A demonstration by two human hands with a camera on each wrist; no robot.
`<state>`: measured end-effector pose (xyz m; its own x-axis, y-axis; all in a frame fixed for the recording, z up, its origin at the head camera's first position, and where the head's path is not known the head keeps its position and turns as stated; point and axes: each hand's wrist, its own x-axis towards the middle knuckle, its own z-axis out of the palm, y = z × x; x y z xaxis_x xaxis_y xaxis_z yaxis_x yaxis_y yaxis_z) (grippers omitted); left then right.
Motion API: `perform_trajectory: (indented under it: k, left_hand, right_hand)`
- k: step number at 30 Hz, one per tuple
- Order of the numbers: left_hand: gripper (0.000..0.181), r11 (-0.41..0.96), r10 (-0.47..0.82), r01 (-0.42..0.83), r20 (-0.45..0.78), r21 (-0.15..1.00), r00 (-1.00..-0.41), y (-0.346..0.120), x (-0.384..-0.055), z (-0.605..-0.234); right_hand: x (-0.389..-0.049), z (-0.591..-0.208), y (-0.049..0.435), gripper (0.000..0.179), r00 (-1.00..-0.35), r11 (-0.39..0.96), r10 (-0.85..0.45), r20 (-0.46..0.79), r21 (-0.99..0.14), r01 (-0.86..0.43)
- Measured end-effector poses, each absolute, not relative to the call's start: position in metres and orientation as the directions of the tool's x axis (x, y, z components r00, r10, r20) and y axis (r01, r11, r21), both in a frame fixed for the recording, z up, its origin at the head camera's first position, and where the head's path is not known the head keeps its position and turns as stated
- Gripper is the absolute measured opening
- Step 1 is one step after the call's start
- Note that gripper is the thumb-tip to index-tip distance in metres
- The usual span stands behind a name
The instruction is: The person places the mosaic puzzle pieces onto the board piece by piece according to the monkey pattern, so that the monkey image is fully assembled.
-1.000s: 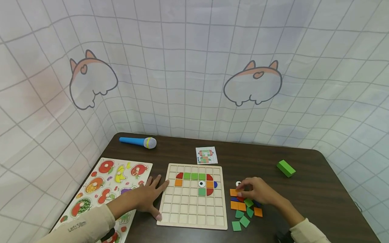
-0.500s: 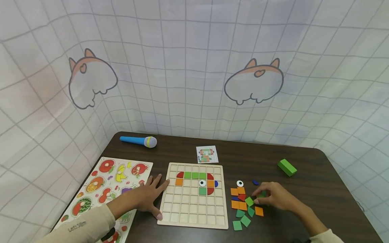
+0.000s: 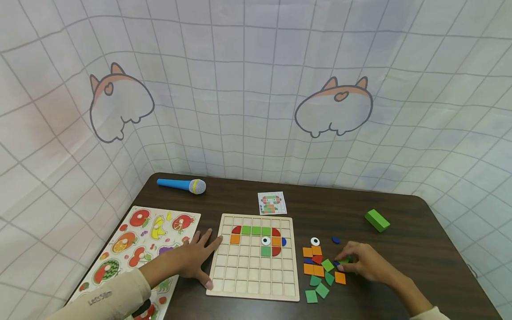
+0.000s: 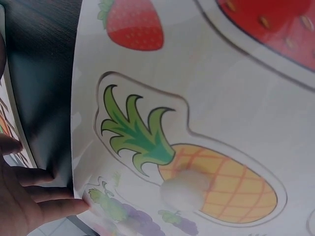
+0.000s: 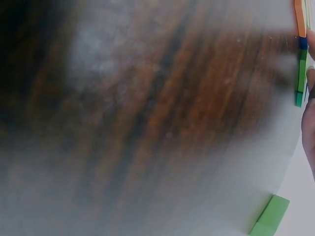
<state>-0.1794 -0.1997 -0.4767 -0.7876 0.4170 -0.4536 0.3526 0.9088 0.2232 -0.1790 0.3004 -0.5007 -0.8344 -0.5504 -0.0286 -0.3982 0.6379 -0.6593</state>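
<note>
My left hand is spread at the left edge of a wooden grid board, its thumb on the lower left corner. Red, green and orange tiles, one white eye disc and a blue half-round tile lie in the board's upper part. Right of the board, my right hand reaches into a pile of loose tiles. Its thumb and forefinger pinch a small blue tile, with a green tile partly hidden behind the fingers. Orange tiles and green tiles lie beside them.
A fruit puzzle board lies at the left, partly under my left forearm. Behind the grid board is a pattern card. A blue toy microphone lies at the back left, and a green block at the back right.
My right hand has moved right from the orange tiles to the pile's right side, uncovering the loose eye disc and a blue half-round tile. My left hand has stayed put.
</note>
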Motion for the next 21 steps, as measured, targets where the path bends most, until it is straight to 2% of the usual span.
perform_trajectory:
  k: [21]
  left_hand:
    - [0.122, 0.908, 0.418, 0.357, -0.457, 0.217, -0.785, -0.199, -0.178, -0.473]
  right_hand:
    - [-0.194, -0.501, 0.292, 0.016, -0.837, 0.707, -0.545, 0.05, -0.51, -0.491]
